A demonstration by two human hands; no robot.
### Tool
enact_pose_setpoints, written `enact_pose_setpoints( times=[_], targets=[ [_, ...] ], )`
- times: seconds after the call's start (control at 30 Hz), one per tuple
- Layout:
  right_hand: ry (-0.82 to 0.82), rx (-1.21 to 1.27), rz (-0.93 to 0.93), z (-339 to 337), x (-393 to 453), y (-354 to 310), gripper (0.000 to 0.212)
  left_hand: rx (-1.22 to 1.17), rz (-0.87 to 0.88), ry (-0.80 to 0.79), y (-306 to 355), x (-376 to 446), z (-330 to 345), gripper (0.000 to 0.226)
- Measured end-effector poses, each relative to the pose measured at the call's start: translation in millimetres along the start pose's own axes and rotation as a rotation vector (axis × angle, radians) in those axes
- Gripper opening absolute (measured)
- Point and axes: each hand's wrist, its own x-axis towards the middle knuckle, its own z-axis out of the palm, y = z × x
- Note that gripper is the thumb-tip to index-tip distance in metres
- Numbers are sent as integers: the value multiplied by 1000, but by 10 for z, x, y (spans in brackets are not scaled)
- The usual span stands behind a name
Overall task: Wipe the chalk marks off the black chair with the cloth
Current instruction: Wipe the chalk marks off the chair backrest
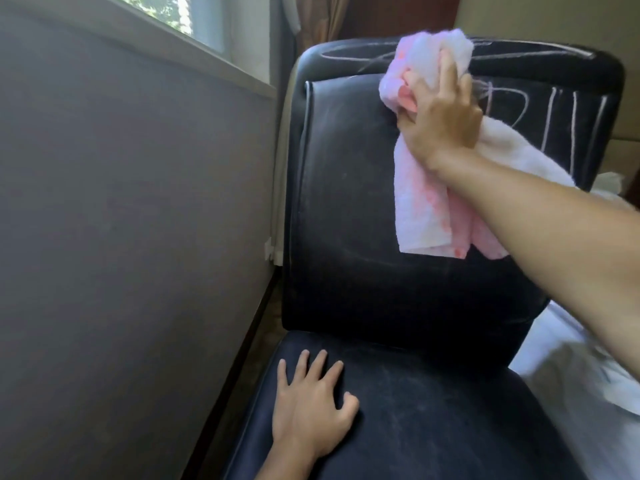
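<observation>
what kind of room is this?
Likely a bedroom or hotel room: a padded black chair beside a window with a curtain, and what looks like white bedding on the right.

Soft daylight is admitted through the window (194,19); edges are bent by wide-angle distortion, details slightly blurred.

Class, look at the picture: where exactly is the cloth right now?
In the head view, upper right: the right hand grips the cloth against the top of the black chair backrest, just left of the remaining chalk marks.
</observation>
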Motion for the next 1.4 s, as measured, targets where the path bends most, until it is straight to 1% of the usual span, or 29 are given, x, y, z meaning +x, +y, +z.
enact_pose_setpoints(
  times=[0.07, 0.1, 0.13, 0.17, 0.23, 0.3, 0.33, 0.4, 0.47, 0.53, 0.63, 0.67, 0.73, 0.8, 0.83, 0.93, 1.0, 1.07, 1.1, 1.17, 1.23, 1.3, 1.4],
  targets=[
    [-19, 82, -23, 72, -53, -335, 71, -3, -4, 1, 0, 2, 7, 74],
    [-12, 148, -69, 111, -162, -520, 75, -5, -3, 2, -8, 1, 10, 74],
    [21, 223, -145, 152, -334, -703, 74, -5, -4, 3, -18, 0, 14, 73],
    [73, 278, -232, 188, -562, -875, 70, -2, -6, 8, -31, 3, 17, 72],
    [168, 294, -369, 248, -1062, -1103, 52, -3, -13, 24, -43, 11, 19, 70],
    [200, 235, -487, 291, -1459, -1091, 37, -6, -15, 37, -51, 7, 22, 70],
    [194, 206, -543, 298, -1615, -1008, 36, -3, -14, 39, -52, 3, 23, 70],
    [202, 145, -645, 298, -1838, -740, 40, -1, -15, 38, -39, -9, 32, 69],
    [215, 81, -670, 267, -1948, -419, 44, -11, -17, 39, -30, -22, 35, 68],
    [229, 16, -611, 223, -1955, -86, 44, -18, -20, 34, -32, -16, 25, 68],
    [276, -68, -471, 94, -1765, 439, 40, -10, -23, 29, -21, -2, 26, 69],
    [286, -89, -408, 43, -1652, 587, 38, -5, -22, 24, -11, -2, 28, 70],
    [279, -105, -217, -61, -1372, 761, 35, 5, -19, 17, 4, -6, 31, 71],
    [232, -111, -37, -119, -1032, 782, 39, 0, -19, 9, 8, -8, 28, 71],
    [190, -108, 19, -130, -866, 744, 42, 1, -17, 6, 8, -8, 24, 71],
    [71, -49, 91, -83, -443, 472, 51, 17, -16, -1, 4, -5, 32, 72],
    [12, 20, 88, 23, -273, 158, 57, 19, -18, -3, 1, -3, 35, 72],
    [-51, 93, 20, 130, -240, -256, 63, 20, -19, -3, -1, 1, 34, 71],
    [-57, 116, -39, 183, -293, -476, 62, 21, -17, -2, -3, 1, 32, 71],
    [22, 166, -172, 273, -520, -860, 53, 22, -13, 5, -10, 4, 29, 70],
    [116, 228, -288, 325, -824, -1101, 49, 25, -7, 2, -20, 5, 25, 70],
    [163, 223, -403, 316, -1102, -1158, 42, 29, 0, -4, -31, 3, 22, 70],
    [200, 187, -611, 321, -1469, -916, 38, 28, -3, -5, -30, 2, 32, 72]
  ],
)
